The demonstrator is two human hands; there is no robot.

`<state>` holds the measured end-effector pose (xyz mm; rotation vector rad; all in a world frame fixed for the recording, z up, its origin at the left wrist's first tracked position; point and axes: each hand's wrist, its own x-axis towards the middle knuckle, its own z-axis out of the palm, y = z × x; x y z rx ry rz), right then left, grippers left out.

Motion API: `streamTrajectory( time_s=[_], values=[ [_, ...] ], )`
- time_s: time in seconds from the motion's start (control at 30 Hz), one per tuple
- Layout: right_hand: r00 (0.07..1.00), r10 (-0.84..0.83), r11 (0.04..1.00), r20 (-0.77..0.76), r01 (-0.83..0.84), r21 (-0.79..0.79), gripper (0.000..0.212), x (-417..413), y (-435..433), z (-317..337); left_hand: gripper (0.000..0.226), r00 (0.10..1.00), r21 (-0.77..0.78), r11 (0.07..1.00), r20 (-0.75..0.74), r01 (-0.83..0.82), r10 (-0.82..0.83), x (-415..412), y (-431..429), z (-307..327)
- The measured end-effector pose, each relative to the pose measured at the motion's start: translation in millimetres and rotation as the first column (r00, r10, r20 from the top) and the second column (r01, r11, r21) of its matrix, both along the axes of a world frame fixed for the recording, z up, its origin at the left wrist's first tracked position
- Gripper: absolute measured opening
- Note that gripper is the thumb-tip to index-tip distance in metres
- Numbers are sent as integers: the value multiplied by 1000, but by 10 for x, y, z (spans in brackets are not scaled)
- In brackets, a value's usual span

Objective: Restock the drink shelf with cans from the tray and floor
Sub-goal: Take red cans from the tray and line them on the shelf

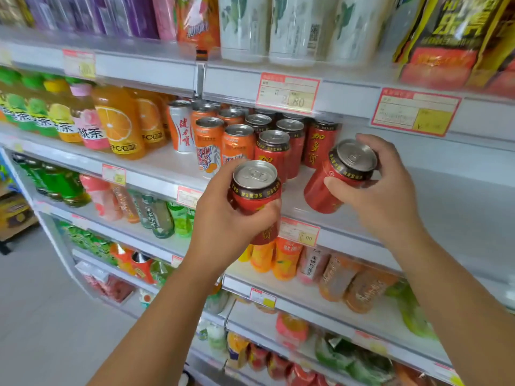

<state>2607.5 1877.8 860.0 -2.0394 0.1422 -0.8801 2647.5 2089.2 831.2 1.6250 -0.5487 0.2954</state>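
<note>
The right can (331,185) is grasped around its side by the right hand (381,190). It is tilted, with the top leaning to the right and the base low over the bare shelf (423,196), just beside the standing red row (271,151). I cannot tell if it touches the board. The left hand (223,221) grasps the left can (255,188), which is nearly upright and in front of the shelf edge. The right hand is nearer to the free place, so I judge that its can goes down first, once it is turned upright.
</note>
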Motion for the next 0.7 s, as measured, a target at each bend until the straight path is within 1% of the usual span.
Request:
streamTrajectory(
  time_s=[0.13, 0.27, 0.33, 0.4, 0.5, 0.57, 0.67, 0.7],
  values=[
    [993, -54, 998, -103, 52, -25, 64, 305, -231, -37, 48, 1000, 33, 999, 30, -7, 6, 69, -86, -22],
    [988, -74, 997, -138, 71, -27, 63, 479, -331, -97, 48, 1000, 42, 999, 11, -1, 1, 119, -106, -12],
    [987, -75, 997, -145, 71, -35, 71, 545, -334, -120, 48, 1000, 44, 999, 6, -5, 5, 162, -120, 3],
    [982, -42, 999, -184, 37, -27, 85, 574, -325, -126, 49, 1000, 45, 999, 10, -11, 11, 194, -143, 15],
    [949, 94, 993, -302, -67, 96, 97, 528, -381, -180, 48, 1000, 30, 1000, 6, -2, 2, 223, -164, 15],
    [931, 113, 991, -347, -81, 106, 95, 493, -439, -241, 48, 1000, 21, 1000, 0, 5, -5, 235, -157, -4],
    [932, 52, 999, -358, -50, 15, 76, 545, -450, -248, 48, 1000, 23, 1000, -13, 6, -6, 257, -154, -31],
    [930, 37, 999, -365, -44, -10, 74, 592, -432, -230, 48, 1000, 25, 1000, -15, 0, 0, 264, -154, -38]
  ],
)
